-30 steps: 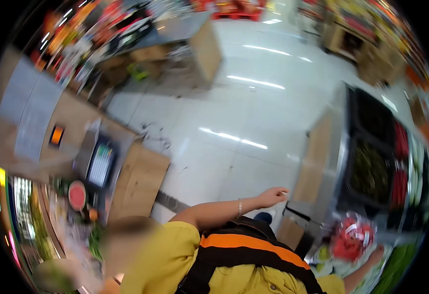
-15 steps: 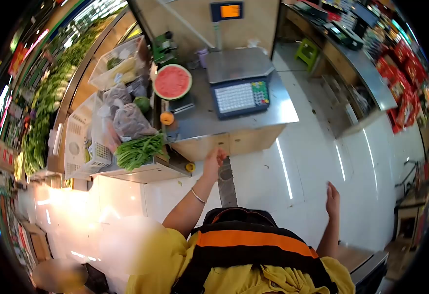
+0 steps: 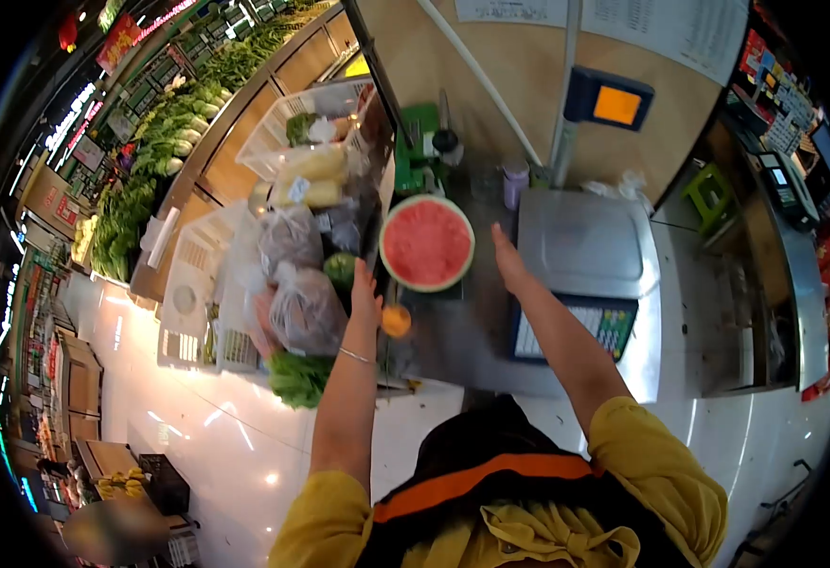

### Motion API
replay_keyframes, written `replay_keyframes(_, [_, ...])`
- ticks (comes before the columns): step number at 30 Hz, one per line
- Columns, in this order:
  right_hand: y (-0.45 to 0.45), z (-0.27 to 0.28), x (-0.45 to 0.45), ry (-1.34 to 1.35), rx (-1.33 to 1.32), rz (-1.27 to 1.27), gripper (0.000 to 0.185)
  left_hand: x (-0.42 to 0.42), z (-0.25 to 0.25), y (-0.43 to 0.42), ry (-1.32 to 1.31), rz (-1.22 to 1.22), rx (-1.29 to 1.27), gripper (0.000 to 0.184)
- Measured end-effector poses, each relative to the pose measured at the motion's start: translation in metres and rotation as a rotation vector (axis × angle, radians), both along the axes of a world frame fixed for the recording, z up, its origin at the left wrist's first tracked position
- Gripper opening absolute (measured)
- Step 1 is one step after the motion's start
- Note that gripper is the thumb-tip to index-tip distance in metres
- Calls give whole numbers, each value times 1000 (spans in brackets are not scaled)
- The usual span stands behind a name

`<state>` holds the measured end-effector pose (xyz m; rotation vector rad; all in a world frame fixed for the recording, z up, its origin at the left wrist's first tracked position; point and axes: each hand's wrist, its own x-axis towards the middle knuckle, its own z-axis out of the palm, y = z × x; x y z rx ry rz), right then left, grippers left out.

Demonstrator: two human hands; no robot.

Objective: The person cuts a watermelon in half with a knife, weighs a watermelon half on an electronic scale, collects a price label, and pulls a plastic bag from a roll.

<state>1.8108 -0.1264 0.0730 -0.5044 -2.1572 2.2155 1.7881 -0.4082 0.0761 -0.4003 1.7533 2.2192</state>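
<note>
A halved watermelon (image 3: 427,243) with its red cut face up rests on the metal counter (image 3: 472,364), between my two hands but apart from both. My left hand (image 3: 365,292), with a bracelet at the wrist, is just left of it, beside a small orange fruit (image 3: 396,321); its fingers are extended and hold nothing. To the right of the melon, my right hand (image 3: 509,261) is empty, its fingers stretched out near the left edge of a weighing scale (image 3: 585,241). Bagged produce (image 3: 307,308) lies left of my left hand.
White plastic baskets (image 3: 197,284) and leafy greens (image 3: 299,379) are at the left. Behind the melon stand a green device (image 3: 418,142) and a purple cup (image 3: 515,186). An orange-lit display (image 3: 616,105) is mounted above the scale. A green stool (image 3: 708,199) stands at the right.
The view has turned and come closer to the counter. Both hands have reached forward to either side of the watermelon. The red-wrapped item by my right hand one second ago is out of view.
</note>
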Motion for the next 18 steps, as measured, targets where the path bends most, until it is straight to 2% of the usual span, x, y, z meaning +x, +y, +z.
replay_keyframes(2, [-2,-23,-38,-209,-216,19,89,-24,0,10,-62,6,-43,84])
replay_keyframes(3, [-1,-39,-57,-253,-250,67,92,-32,7,16,-83,-32,-56,84])
replay_keyframes(4, [-4,-33,-68,-253,-252,70,92,-45,9,21,-137,-21,-47,84])
replay_keyframes(6, [-12,-30,-73,-360,-449,159,86,-59,10,31,-172,57,-38,76])
replay_keyframes(7, [-18,-50,-83,-260,-633,221,78,-65,-5,28,-192,46,-45,76])
replay_keyframes(8, [-21,-59,-81,-273,-639,200,78,-73,-26,26,-72,-68,178,72])
replay_keyframes(9, [-28,-35,-75,-275,-611,146,73,-81,-39,28,54,-182,412,69])
replay_keyframes(10, [-32,-22,-70,-281,-581,93,70,-79,-36,31,38,-196,421,69])
replay_keyframes(12, [-35,-33,-55,-233,-610,96,67,-59,-19,29,-35,-86,524,60])
replay_keyframes(14, [-40,-32,-39,-167,-643,95,64,-38,-26,22,-50,-57,489,60])
replay_keyframes(16, [-37,-8,-12,-175,-669,78,61,-17,-13,19,-103,-79,502,61])
replay_keyframes(18, [-31,16,14,-240,-556,31,63,8,13,22,-98,-142,499,57])
